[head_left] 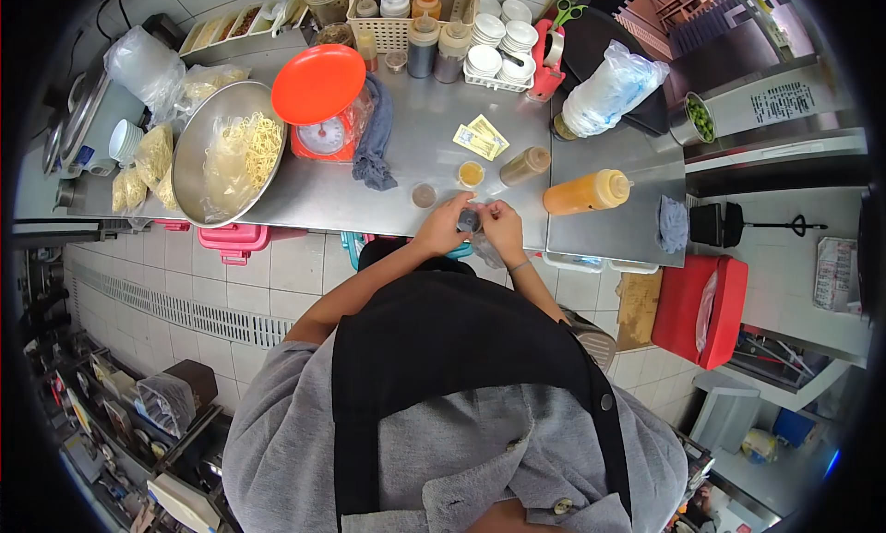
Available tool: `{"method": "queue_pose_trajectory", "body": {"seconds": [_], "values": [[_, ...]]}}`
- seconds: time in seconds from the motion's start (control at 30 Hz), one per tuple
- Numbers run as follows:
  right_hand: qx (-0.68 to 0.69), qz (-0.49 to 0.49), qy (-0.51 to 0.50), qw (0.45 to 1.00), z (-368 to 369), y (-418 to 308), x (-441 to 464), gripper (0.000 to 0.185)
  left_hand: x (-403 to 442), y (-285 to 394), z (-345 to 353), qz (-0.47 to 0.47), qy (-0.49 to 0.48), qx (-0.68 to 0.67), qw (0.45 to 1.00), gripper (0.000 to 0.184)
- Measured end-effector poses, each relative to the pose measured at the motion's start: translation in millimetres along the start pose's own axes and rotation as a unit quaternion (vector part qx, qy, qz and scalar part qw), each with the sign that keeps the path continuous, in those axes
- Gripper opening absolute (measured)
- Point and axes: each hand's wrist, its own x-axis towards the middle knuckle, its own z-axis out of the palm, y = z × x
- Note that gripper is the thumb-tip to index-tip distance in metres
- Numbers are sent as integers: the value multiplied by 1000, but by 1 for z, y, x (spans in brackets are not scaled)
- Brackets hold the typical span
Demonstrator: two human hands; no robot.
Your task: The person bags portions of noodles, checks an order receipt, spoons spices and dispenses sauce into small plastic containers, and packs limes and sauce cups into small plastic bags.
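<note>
You face one steel table (332, 193) bearing one red scale (323, 138). Right of the scale: one orange bottle (585, 192), farthest; your left hand (447, 225), gripping; your right hand (501, 230), pinched narrow, its hold unclear; two sachets (474, 143); one dark cup (469, 222), in your left grip.

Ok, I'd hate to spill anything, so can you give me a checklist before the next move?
1. Left hand on the dark cup: ok, it holds it.
2. Right hand close to that cup: ok, just beside it.
3. Lid seated on it: cannot tell, too small.
4. Cup with yellow contents set down: ok, on the counter.
5. Orange bottle clear of both hands: ok, off to the right.
</note>
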Motion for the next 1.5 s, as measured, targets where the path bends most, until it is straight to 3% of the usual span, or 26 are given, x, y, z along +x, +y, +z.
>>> {"method": "queue_pose_trajectory", "body": {"seconds": [0.13,0.2,0.3,0.4,0.7,0.8,0.93,1.1,1.27,1.5], "values": [[129,21,-77,988,4,15,12,18,2,5,-4,-35,-13,-17,999,80],[235,97,-140,957,-2,12,10,22,2,4,-4,-31,-9,-19,999,80],[271,137,-172,937,-10,3,3,19,4,9,-8,-40,-12,-28,999,80],[227,72,-150,960,-2,12,5,18,5,14,-9,-56,-18,-35,998,80],[87,14,-94,992,4,16,5,16,9,10,-3,-57,-18,-34,998,81],[207,85,-122,967,-8,18,-2,12,12,9,0,-50,-17,-26,998,82],[233,118,-122,958,-14,17,-11,12,14,10,4,-54,-21,-32,998,81],[181,42,-70,980,7,37,-9,10,17,7,5,-56,-10,-29,998,78],[135,39,-43,989,8,26,-18,13,17,8,11,-56,-6,-37,998,77],[114,-6,-20,993,-3,32,-15,15,19,-4,21,-96,17,-164,982,64]]}}
